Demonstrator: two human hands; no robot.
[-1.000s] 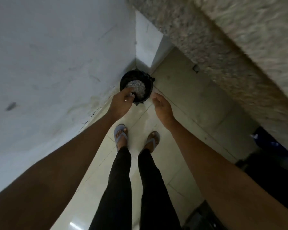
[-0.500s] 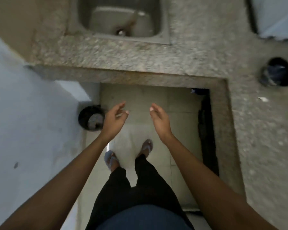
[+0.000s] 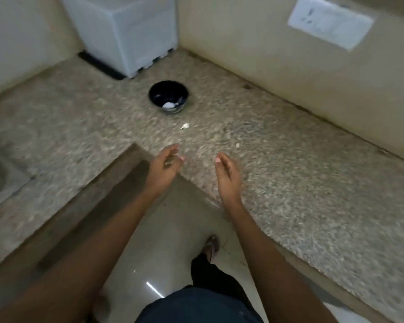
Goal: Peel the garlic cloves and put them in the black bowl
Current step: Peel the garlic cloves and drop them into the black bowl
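Since the earlier frame the view has swung from the floor bin and sink to the counter [image 3: 289,183] corner. Both hands have come up over its near edge. The left hand [image 3: 165,167] and right hand [image 3: 228,174] are relaxed, fingers loosely bent, holding nothing.

Risk: the white scrap [image 3: 185,126] between hands and bowl [image 3: 169,96] may be peel or a clove; blur prevents identification. Reaching past it could knock it floorward.

The bowl holds something white. Behind it stands a white box [image 3: 126,31]. Nothing blocks the reach.
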